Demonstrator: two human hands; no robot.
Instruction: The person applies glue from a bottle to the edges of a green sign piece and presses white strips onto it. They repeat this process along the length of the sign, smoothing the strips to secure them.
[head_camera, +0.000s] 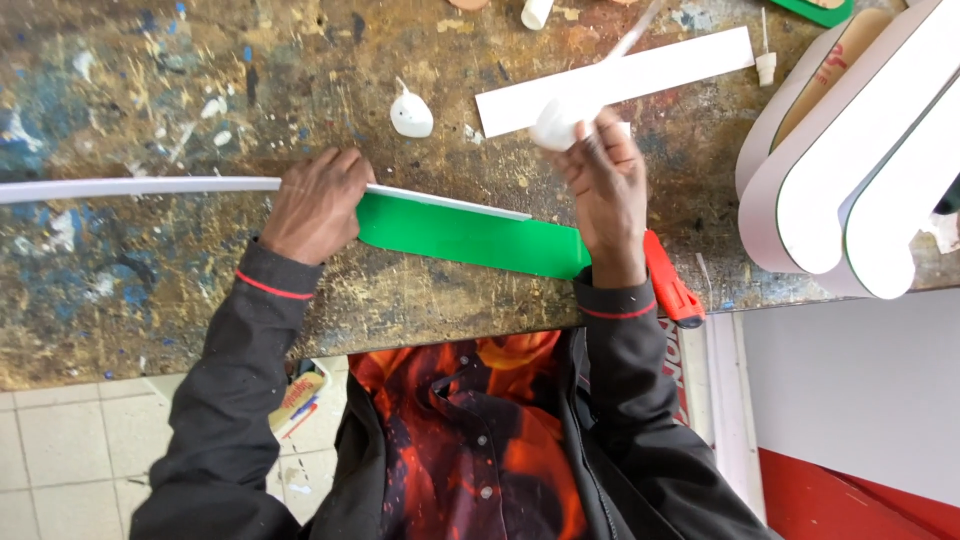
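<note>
My left hand (320, 200) presses down on a long thin white strip (140, 187) that runs from the left edge across the worn workbench (150, 290). The strip's near side is green (470, 238) and lies flat between my two hands. My right hand (608, 180) is raised above the bench and grips a small white squeeze bottle (557, 122), blurred, with its thin nozzle pointing up and to the right.
A wide white strip (640, 75) lies beyond the bottle. A white bottle cap or lump (411, 116) sits near it. A red utility knife (672, 285) lies by my right wrist. Large white curved letter forms (860, 170) fill the right side. Tiled floor lies below left.
</note>
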